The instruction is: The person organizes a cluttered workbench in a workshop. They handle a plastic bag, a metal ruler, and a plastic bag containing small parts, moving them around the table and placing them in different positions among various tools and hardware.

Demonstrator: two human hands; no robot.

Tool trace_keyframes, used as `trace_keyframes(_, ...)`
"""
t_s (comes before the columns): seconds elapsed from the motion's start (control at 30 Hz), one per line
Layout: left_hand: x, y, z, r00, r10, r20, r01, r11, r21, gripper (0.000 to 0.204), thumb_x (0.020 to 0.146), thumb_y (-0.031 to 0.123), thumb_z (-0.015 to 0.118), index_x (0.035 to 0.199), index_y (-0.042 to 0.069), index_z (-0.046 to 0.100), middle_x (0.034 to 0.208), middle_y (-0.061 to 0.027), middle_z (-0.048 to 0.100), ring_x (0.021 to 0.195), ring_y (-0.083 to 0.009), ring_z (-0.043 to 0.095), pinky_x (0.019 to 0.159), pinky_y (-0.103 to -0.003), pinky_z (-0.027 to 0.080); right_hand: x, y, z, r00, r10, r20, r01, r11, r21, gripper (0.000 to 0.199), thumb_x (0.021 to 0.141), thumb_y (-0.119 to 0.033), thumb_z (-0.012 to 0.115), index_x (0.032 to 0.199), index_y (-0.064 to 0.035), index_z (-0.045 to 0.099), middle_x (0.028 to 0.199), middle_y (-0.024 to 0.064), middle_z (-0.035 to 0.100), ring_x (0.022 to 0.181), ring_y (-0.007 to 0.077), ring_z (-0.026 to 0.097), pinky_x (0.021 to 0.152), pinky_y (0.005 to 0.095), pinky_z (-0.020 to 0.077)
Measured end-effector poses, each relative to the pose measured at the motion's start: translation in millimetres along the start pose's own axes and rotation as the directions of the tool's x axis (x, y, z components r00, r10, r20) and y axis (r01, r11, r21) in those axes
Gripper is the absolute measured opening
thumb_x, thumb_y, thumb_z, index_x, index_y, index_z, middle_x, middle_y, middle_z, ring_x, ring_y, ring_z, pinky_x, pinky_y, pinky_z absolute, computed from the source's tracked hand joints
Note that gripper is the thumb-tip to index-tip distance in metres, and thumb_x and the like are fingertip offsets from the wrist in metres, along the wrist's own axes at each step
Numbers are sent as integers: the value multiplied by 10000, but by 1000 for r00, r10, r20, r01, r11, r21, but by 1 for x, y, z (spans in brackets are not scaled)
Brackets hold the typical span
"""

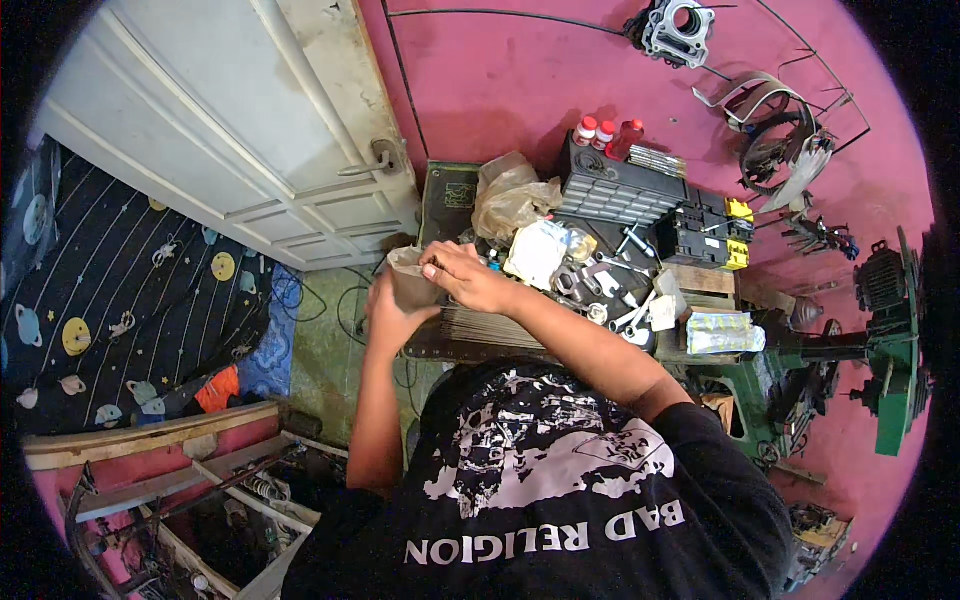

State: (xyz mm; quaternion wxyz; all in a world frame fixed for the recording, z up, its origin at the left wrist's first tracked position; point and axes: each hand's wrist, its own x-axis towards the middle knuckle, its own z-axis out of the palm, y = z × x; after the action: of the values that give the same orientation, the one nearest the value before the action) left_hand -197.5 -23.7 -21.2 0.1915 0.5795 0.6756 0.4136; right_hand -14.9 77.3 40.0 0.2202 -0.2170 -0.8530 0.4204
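Observation:
In front of my chest, over the left end of the workbench, both hands hold a small tan bag. My left hand is wrapped round its side, with the thumb pointing right. The fingers of my right hand close on its upper edge from the right. What the bag contains, if anything, cannot be seen. Just beyond my right hand lies a crumpled tan plastic bag. Beside it are a white sheet-like piece and a heap of metal parts and wrenches.
A black drawer cabinet with red-capped bottles stands at the bench's back, next to black-and-yellow boxes. A white door is at left. A green machine stands at right, and a wooden frame at lower left.

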Motion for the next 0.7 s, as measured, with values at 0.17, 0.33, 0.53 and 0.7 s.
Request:
trace_keyframes(0.17,6,-7,38,981,190,-31,-169,929,329,459,818,314,737,1212,97,645,1124,-100,673,1158,-323,531,1040,-530,284,4,-2,0,999,-24,-48,21,998,-53,325,1038,-366,415,1148,-112,586,1075,110,522,1076,286,460,909,417,292)
trace_keyframes(0.33,-17,-49,69,980,191,-50,-160,919,361,272,916,265,654,1143,118,685,1128,-82,681,1171,-302,517,1040,-516,280,2,-1,-10,999,-38,-24,36,995,-92,327,1014,-382,474,1114,-112,630,1102,91,529,1094,289,456,926,419,295)
trace_keyframes(0.53,-25,-72,74,996,70,58,-85,939,334,257,917,237,631,1150,144,681,1179,-82,658,1177,-296,517,1036,-530,275,4,6,-27,986,-167,-16,168,979,117,218,911,-256,666,1057,-96,695,1130,76,638,1142,278,536,983,407,363)
trace_keyframes(0.7,-23,-71,75,993,77,92,-101,950,296,308,912,239,612,1203,145,648,1267,-94,612,1200,-307,510,1023,-507,282,7,6,-27,994,-109,4,104,962,254,196,896,-225,677,1032,-91,722,985,40,717,1001,227,638,1004,396,367)
